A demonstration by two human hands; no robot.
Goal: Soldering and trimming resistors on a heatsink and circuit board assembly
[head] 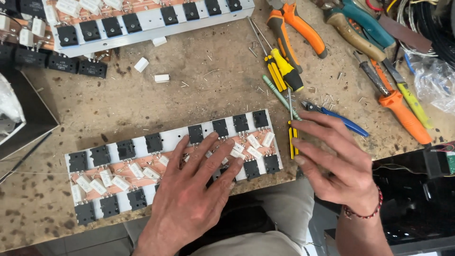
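A long circuit board (118,161) with two rows of black square transistors and several white block resistors lies slanted at the bench's front edge. My left hand (189,194) rests flat on its right half, fingers spread over the components. My right hand (339,161) hovers just right of the board, fingers extended toward a yellow-and-black screwdriver (292,137) lying beside the board's end. Neither hand grips anything.
A second similar board (142,23) lies at the back left. Tools crowd the back right: yellow screwdriver (282,71), orange pliers (294,26), orange-handled screwdriver (403,114), blue cutters (343,121). Loose white resistors (141,64) and wire clippings litter the worn bench.
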